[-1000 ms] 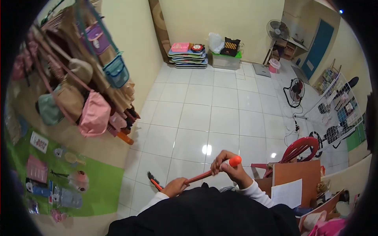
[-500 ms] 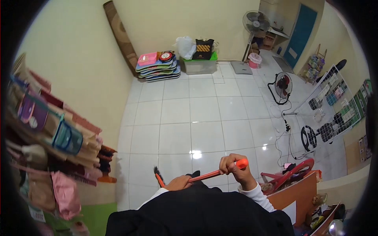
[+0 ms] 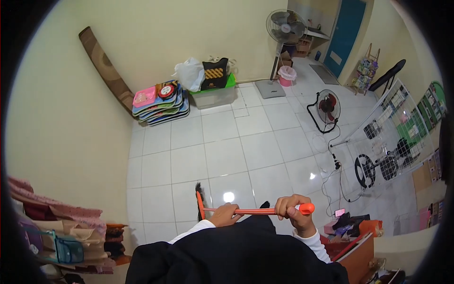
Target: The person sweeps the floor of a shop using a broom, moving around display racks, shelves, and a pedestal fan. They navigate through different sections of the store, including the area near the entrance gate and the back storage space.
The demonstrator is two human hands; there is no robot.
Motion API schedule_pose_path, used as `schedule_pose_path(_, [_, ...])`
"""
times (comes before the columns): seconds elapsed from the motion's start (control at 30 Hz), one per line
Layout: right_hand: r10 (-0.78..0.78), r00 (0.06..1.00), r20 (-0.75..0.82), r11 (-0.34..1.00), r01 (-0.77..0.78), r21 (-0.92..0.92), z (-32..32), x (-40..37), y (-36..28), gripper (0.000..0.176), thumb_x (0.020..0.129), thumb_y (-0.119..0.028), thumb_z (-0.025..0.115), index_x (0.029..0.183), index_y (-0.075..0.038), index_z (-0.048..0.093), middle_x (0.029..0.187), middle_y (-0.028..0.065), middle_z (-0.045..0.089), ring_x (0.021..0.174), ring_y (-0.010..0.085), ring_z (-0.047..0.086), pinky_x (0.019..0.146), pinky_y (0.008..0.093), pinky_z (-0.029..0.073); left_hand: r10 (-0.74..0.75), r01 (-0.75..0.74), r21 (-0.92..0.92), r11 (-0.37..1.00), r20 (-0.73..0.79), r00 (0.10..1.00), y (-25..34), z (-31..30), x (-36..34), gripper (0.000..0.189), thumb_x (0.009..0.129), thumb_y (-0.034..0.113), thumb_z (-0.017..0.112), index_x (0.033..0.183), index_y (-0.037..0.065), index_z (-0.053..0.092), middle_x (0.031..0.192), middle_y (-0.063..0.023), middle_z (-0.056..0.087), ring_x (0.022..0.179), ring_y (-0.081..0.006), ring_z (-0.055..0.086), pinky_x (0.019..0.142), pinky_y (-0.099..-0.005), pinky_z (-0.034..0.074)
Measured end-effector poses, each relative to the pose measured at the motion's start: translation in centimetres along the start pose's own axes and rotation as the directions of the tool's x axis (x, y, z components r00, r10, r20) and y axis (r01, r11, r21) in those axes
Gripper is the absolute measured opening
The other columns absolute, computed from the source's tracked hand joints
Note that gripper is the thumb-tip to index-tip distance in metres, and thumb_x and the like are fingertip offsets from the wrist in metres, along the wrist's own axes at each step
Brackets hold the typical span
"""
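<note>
A broom (image 3: 255, 211) with an orange and striped handle lies across the front of my body, nearly level in view. My right hand (image 3: 294, 211) is closed round the handle close to its orange end cap. Lower on the same handle, my left hand (image 3: 224, 216) is wrapped round it, near the broom head. The orange head with dark bristles (image 3: 199, 199) shows just beyond my left hand, over the white tiled floor (image 3: 265, 151). My dark clothing hides part of the floor below.
Along the back stand stacked folding tables (image 3: 163, 108), a lidded plastic box (image 3: 215, 97) and a standing fan (image 3: 272, 87). To the right are a floor fan (image 3: 327, 106), loose cables (image 3: 338, 165) and a wire rack (image 3: 397, 128). Hanging clothes and bags (image 3: 71, 232) line the left wall.
The view has turned and shifted towards the right. The broom handle has swung from slanted to nearly level, and more of its head shows. Both hands keep their grip.
</note>
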State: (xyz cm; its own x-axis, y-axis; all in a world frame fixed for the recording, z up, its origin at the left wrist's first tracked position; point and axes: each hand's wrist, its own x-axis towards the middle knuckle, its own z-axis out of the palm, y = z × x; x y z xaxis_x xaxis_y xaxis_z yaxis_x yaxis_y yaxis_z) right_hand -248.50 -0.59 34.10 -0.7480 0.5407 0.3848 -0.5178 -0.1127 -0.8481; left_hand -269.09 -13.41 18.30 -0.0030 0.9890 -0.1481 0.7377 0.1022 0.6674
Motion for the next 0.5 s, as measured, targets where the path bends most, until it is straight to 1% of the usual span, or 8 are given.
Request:
schedule_pose_path(0.1, [0.033,0.999,0.033,0.999,-0.033,-0.002,-6.7,4.5,-1.1,0.023,0.089,-0.012,0.055,0.071,-0.002,0.045,0.062,0.0108,0.052,0.058,0.0186,0.049,0.055,0.0317,0.042,-0.036,0.035,-0.016,0.999,-0.038,0.999,0.5,-0.1,7.0,0.031,0.086,0.032,0.055,0.082,0.001,0.056,0.076,-0.0175,0.057,0.075,-0.0344,0.054,0.067,-0.0448,0.042])
schedule_pose_path(0.2, [0.064,0.998,0.027,0.998,-0.065,0.015,-12.8,8.5,-2.8,0.023,0.089,-0.013,0.055,0.071,-0.002,0.045,0.062,0.0106,0.052,0.059,0.0187,0.050,0.056,0.0315,0.043,-0.023,0.022,-0.018,1.000,-0.066,0.998,1.6,-0.5,13.9,0.031,0.086,0.031,0.055,0.082,0.001,0.055,0.075,-0.0180,0.056,0.075,-0.0346,0.054,0.066,-0.0450,0.042])
schedule_pose_path(0.23, [0.074,0.997,0.025,0.997,-0.074,0.020,-14.8,9.8,-3.4,0.023,0.089,-0.013,0.056,0.071,-0.002,0.045,0.062,0.0104,0.052,0.059,0.0187,0.050,0.057,0.0314,0.043,-0.013,0.011,-0.023,1.000,-0.061,0.998,2.2,-0.7,16.1,0.030,0.086,0.031,0.054,0.083,0.001,0.055,0.075,-0.0183,0.056,0.075,-0.0348,0.054,0.066,-0.0450,0.042])
schedule_pose_path(0.33, [0.074,0.997,0.029,0.996,-0.073,-0.047,-20.1,12.9,-4.8,0.023,0.089,-0.013,0.056,0.071,-0.003,0.045,0.062,0.0097,0.051,0.060,0.0185,0.051,0.057,0.0310,0.044,0.003,-0.004,-0.028,1.000,-0.036,0.999,3.2,-1.3,21.9,0.029,0.086,0.029,0.054,0.084,0.001,0.055,0.075,-0.0188,0.056,0.075,-0.0351,0.055,0.067,-0.0449,0.042])
schedule_pose_path(0.37, [0.094,0.996,0.010,0.994,-0.093,-0.064,-21.5,13.7,-5.1,0.029,0.088,-0.021,0.060,0.070,-0.004,0.045,0.062,0.0087,0.051,0.060,0.0182,0.051,0.057,0.0303,0.044,0.004,-0.005,-0.026,1.000,-0.030,1.000,3.3,-1.4,23.8,0.028,0.086,0.029,0.054,0.084,0.001,0.055,0.074,-0.0188,0.056,0.075,-0.0352,0.055,0.067,-0.0449,0.042])
schedule_pose_path(0.47, [0.067,0.994,0.090,0.997,-0.065,-0.029,-25.8,16.1,-5.6,0.038,0.085,-0.033,0.064,0.069,-0.005,0.044,0.062,0.0077,0.050,0.060,0.0186,0.052,0.058,0.0303,0.045,0.041,-0.041,-0.021,0.999,-0.024,0.999,2.9,-1.1,29.1,0.027,0.085,0.028,0.054,0.087,0.001,0.054,0.076,-0.0190,0.055,0.076,-0.0361,0.055,0.069,-0.0451,0.042])
schedule_pose_path(0.5, [0.079,0.994,0.074,0.996,-0.076,-0.036,-27.1,16.8,-5.7,0.040,0.084,-0.036,0.065,0.068,-0.005,0.044,0.062,0.0075,0.050,0.061,0.0189,0.052,0.058,0.0306,0.045,0.057,-0.058,-0.032,0.998,-0.030,0.998,3.1,-1.7,30.8,0.027,0.085,0.028,0.054,0.088,0.001,0.054,0.077,-0.0192,0.055,0.077,-0.0362,0.055,0.069,-0.0452,0.042])
